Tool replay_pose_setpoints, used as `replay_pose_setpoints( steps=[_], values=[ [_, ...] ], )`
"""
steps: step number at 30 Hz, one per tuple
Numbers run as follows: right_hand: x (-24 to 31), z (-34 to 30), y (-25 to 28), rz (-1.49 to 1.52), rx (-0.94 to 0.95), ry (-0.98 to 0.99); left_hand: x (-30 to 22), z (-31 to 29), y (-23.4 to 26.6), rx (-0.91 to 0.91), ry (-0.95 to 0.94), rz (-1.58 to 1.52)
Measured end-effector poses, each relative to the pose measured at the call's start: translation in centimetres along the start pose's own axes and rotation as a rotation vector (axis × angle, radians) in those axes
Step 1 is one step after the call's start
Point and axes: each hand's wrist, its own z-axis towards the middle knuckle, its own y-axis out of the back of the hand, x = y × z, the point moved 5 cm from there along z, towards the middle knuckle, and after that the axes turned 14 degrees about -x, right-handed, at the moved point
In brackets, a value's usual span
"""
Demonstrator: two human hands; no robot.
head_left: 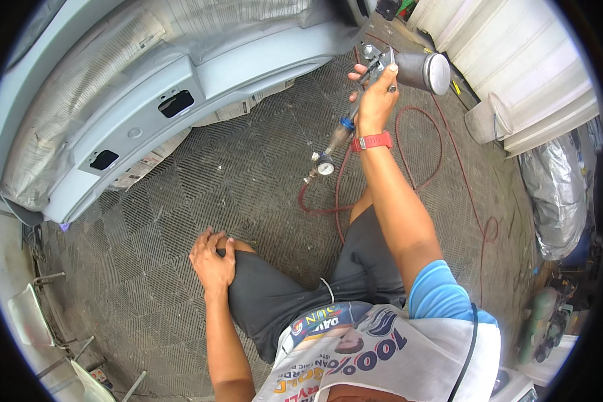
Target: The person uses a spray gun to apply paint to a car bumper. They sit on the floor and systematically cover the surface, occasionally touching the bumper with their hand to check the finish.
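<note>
My right hand (375, 97) is wrapped round the handle of a metal spray gun (380, 63), held out ahead of me at upper right. The gun's grey paint cup (423, 72) sticks out to the right, its round end facing me. Below the grip hang a blue-ringed air filter (342, 134) and a small pressure gauge (324, 165), joined to a red air hose (315, 210). My left hand (214, 260) rests on my left knee, fingers spread over it, holding nothing. Ahead on the left stands a light grey car body panel (134, 132) with two dark cutouts.
Plastic sheeting and newspaper (151, 159) mask parts of the panel. The hose loops across the ridged floor mat (161, 221) on the right. A whitish bucket (489, 119) stands by the white corrugated wall (522, 53). A silver-wrapped bundle (555, 191) lies farther right; chairs (30, 315) stand at lower left.
</note>
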Motion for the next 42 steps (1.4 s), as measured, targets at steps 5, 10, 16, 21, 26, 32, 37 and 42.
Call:
replay_pose_setpoints(
  steps=[5,10,16,21,26,32,37,42],
  values=[
    [2.7,-3.0,-0.3,0.064,0.09,0.053,-0.1,-0.2,-0.3,0.008,0.012,0.006],
    [5.9,-6.2,-0.9,0.228,0.221,0.112,-0.4,0.0,-0.6,0.018,0.009,0.013],
    [4.0,-4.4,-0.7,0.217,0.182,0.129,-0.2,0.2,-0.8,0.03,0.005,0.005],
    [2.1,-3.2,0.5,0.183,0.089,0.065,-0.3,0.2,-0.6,0.03,0.013,0.007],
    [1.7,-2.2,0.4,0.161,0.175,-0.016,-0.6,0.1,-0.1,0.004,0.001,0.011],
    [-1.1,4.9,0.8,0.032,0.052,-0.106,-0.8,-0.3,0.2,0.0,-0.02,0.006],
    [-1.8,7.3,1.7,0.009,0.036,-0.089,-1.1,-0.8,0.6,-0.017,-0.032,0.019],
    [-3.2,7.9,2.7,0.034,0.132,-0.186,-1.5,-1.8,1.2,-0.035,-0.04,0.053]
  ],
)
